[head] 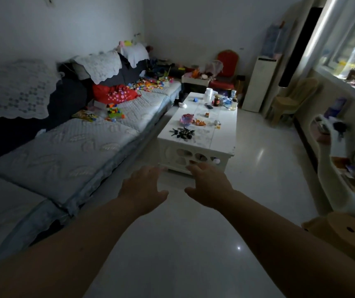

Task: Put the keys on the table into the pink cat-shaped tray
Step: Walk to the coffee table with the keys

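Note:
A dark pile of keys (183, 133) lies near the front end of a white coffee table (221, 134). Just behind the pile sits a pink tray (186, 119); its cat shape is too small to make out. Both my arms reach forward over the floor, short of the table. My left hand (143, 189) is open, palm down, fingers apart, holding nothing. My right hand (209, 186) is likewise open and empty, its fingertips level with the table's front panel.
A long sofa (69, 151) with toy bricks runs along the left. The table's far end holds a paper roll (208, 94), jars and small toys. A person in white (335, 160) sits at the right beside a round stool (348, 233). Glossy floor lies between.

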`<state>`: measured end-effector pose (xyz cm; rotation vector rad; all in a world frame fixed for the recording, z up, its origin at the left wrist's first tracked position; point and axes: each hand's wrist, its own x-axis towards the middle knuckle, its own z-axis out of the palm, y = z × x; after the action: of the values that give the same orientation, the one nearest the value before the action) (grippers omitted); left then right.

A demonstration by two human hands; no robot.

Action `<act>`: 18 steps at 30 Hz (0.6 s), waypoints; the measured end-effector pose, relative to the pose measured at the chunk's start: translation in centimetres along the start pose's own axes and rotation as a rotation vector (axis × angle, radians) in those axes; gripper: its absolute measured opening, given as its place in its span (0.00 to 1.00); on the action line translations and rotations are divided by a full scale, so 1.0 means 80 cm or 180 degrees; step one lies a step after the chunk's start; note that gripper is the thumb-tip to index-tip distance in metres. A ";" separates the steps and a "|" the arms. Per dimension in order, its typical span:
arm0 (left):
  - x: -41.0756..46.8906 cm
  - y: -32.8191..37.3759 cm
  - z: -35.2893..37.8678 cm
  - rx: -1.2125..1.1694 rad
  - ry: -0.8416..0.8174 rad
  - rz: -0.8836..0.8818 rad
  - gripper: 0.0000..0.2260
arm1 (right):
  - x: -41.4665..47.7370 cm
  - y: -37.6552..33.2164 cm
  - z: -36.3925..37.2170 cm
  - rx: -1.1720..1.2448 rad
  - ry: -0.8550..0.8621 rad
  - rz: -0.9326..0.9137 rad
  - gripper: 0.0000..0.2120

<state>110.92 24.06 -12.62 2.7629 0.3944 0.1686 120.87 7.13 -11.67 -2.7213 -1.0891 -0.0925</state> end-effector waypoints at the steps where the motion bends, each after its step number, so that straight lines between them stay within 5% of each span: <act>1: 0.018 -0.009 0.000 0.0000 -0.0019 -0.0049 0.31 | 0.020 0.004 0.005 0.0008 -0.0023 -0.0018 0.29; 18: 0.437 -0.252 -0.002 0.0252 -0.0809 -0.0058 0.31 | 0.471 0.021 0.119 -0.0021 -0.0659 0.0269 0.30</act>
<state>139.25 52.44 -17.18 2.8092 0.3651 -0.2053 149.19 33.42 -16.17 -2.8276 -1.0231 0.2033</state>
